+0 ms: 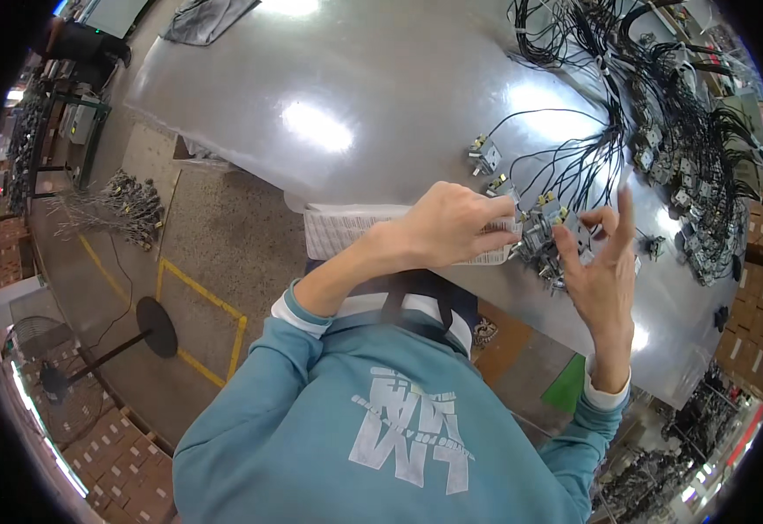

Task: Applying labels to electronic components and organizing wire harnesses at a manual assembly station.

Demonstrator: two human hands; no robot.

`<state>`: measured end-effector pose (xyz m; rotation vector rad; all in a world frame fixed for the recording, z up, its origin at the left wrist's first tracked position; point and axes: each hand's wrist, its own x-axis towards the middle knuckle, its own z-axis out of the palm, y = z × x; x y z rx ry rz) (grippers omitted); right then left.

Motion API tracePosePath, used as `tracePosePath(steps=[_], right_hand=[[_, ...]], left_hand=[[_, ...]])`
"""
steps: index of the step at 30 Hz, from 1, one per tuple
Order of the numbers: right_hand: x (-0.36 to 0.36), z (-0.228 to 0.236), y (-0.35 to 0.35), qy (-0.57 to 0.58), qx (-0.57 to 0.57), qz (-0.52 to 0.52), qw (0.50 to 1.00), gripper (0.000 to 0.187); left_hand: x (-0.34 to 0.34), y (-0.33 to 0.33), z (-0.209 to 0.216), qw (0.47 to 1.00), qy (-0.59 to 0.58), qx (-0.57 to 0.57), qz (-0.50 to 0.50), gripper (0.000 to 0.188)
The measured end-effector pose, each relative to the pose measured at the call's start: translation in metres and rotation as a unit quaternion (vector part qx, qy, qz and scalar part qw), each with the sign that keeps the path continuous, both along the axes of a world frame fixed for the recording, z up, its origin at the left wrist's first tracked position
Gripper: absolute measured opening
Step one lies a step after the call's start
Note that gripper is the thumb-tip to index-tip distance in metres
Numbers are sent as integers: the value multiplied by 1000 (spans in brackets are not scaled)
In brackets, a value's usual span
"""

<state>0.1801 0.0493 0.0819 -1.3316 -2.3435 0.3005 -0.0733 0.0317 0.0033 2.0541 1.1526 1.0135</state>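
My left fingers (493, 208) bent in at the left of the cluster of metal parts (540, 220); I couldn't tell whether they gripped any. My right fingers (624, 223) spread at its right, their grip equally unclear. The cluster sat by the bench's (381, 113) near edge, black wires (610, 131) beyond.

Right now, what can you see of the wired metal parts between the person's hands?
The wired metal parts are small, boxy, silver-grey pieces with yellowish bits, clustered at various angles. Black wires run from them toward the picture's upper right. They are by the near edge of the shiny table, the right hand at their right, the left hand at their left; exact contact is unclear.
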Motion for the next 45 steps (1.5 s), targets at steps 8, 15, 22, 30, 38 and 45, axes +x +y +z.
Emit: tracePosePath(steps=[8, 15, 22, 30, 38, 45], right_hand=[[24, 23, 11, 114, -94, -65, 987, 64], [26, 40, 15, 118, -203, -75, 969, 19], [-9, 32, 36, 74, -181, -27, 980, 28], [-17, 19, 49, 60, -193, -41, 979, 31], [-13, 13, 56, 22, -167, -36, 985, 33], [-17, 20, 54, 27, -159, -53, 985, 33]], left_hand=[[-3, -1, -4, 1000, -19, 6, -12, 25], [2, 0, 3, 1000, -8, -5, -27, 25], [3, -1, 3, 1000, -17, 11, -16, 26], [19, 10, -22, 998, -61, 25, -15, 26], [22, 13, -18, 996, -74, 33, -31, 29], [29, 15, -17, 995, -65, 70, -24, 27]])
